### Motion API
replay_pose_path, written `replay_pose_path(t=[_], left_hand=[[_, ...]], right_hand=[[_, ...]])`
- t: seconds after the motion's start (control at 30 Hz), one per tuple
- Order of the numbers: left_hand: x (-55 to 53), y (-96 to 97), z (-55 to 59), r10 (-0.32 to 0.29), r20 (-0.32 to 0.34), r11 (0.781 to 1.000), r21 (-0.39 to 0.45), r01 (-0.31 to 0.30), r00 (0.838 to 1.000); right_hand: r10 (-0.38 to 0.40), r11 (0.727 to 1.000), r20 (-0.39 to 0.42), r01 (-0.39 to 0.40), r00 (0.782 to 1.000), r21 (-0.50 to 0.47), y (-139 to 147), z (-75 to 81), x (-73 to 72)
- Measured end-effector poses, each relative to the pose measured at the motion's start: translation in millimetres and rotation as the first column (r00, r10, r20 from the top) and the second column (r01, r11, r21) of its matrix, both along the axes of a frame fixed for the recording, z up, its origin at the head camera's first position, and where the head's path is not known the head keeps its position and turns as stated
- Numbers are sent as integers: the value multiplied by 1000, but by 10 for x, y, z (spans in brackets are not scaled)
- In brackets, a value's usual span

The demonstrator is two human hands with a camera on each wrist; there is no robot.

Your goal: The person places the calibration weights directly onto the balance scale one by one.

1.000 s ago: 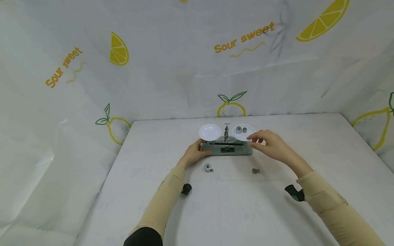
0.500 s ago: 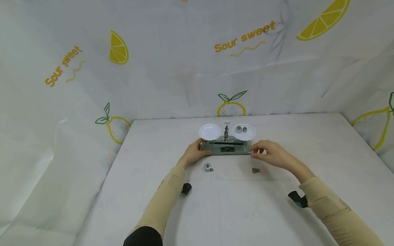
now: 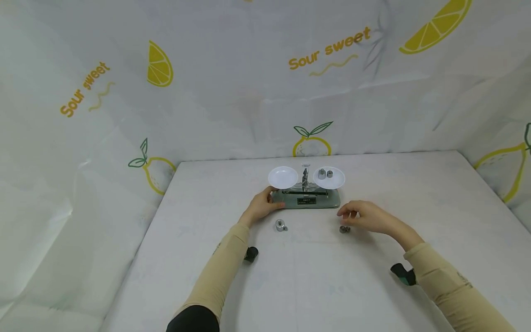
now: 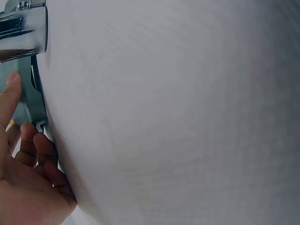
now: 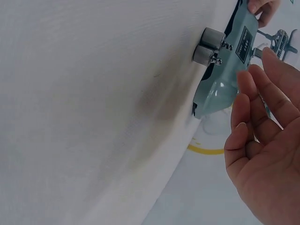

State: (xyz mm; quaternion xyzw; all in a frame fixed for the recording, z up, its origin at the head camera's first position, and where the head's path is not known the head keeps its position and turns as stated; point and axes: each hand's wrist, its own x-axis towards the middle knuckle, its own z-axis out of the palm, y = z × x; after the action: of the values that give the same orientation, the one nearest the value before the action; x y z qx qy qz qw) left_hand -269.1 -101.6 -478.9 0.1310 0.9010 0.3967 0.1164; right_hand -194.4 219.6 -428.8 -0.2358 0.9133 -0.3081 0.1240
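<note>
A green-grey balance scale (image 3: pixel 319 203) with two white pans stands toward the back of the table. My left hand (image 3: pixel 262 205) grips the left end of its base, the thumb lying along the front in the left wrist view. Two metal weights (image 3: pixel 321 174) sit on the right pan (image 3: pixel 338 180); the left pan (image 3: pixel 283 177) bears nothing. My right hand (image 3: pixel 367 216) hovers with loosely bent fingers and nothing in them. Just below its fingertips, a pair of small weights (image 3: pixel 342 229) rests on the table. In the right wrist view, two knobbed weights (image 5: pixel 213 38) show before the base.
In front of the scale's left side stand a large shiny weight (image 3: pixel 280 225) and a tiny one (image 3: pixel 286 228) beside it. The white-covered table (image 3: pixel 307 281) meets a lemon-printed cloth backdrop (image 3: pixel 232 101) at the back.
My right hand has come down from beside the right pan toward the front, to just above the small weights on the table. The left hand has stayed on the base.
</note>
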Motion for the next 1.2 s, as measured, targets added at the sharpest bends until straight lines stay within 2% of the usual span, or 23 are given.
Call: replay_pose_path(t=[0.27, 0.7, 1.2], left_hand=[[0, -1, 6, 5, 11, 1000, -3, -5, 1000], [-10, -3, -12, 3, 6, 1000, -8, -3, 1000], [-17, 6, -24, 4, 7, 1000, 4, -4, 1000]], right_hand=[[-13, 1000, 44, 13, 999, 15, 9, -62, 5], [24, 999, 97, -27, 995, 25, 31, -194, -34], [41, 998, 87, -45, 995, 47, 28, -258, -43]])
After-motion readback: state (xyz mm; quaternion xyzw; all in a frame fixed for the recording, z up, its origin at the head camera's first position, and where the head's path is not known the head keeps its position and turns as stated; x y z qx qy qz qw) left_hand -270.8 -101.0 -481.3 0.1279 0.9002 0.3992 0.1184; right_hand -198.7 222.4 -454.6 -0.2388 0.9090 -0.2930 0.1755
